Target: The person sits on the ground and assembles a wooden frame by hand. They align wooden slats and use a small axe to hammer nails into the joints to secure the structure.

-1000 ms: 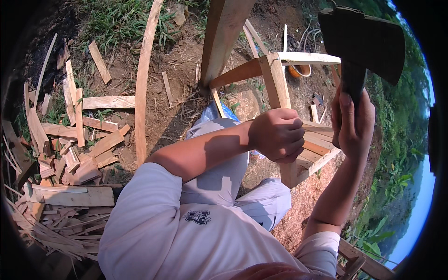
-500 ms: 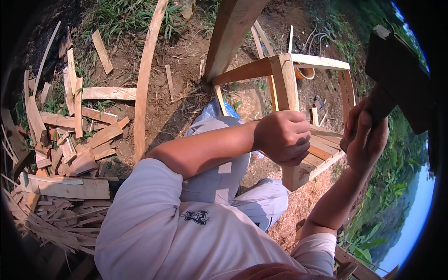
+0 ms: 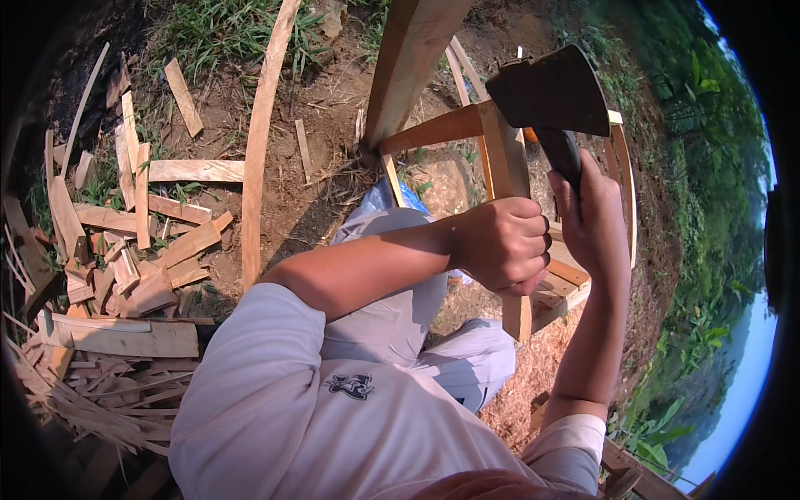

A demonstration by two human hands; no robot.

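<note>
My left hand [image 3: 504, 247] is closed round an upright post of a wooden chair frame [image 3: 517, 319] with a slatted seat [image 3: 560, 282]. The fingers curl over the post's right side, and the fist hides its middle. My right hand [image 3: 596, 208] grips the dark handle of a hatchet [image 3: 557, 90], raised beside the frame. The hatchet's broad, dark blade overlaps the upper end of the post in view. Whether the two touch, I cannot tell. Behind the hatchet, part of the frame's top rail is hidden.
A thick timber post [image 3: 414, 71] stands beyond the frame. To the left, a long, thin board [image 3: 265, 142] lies near a pile of wood offcuts [image 3: 150, 287]. Wood shavings [image 3: 546, 367] cover the ground below the seat. Green plants [image 3: 708, 208] grow on the right.
My right hand has swung the hatchet leftward, from the far right to over the top of the post. My left hand has stayed nearly in place on the chair frame.
</note>
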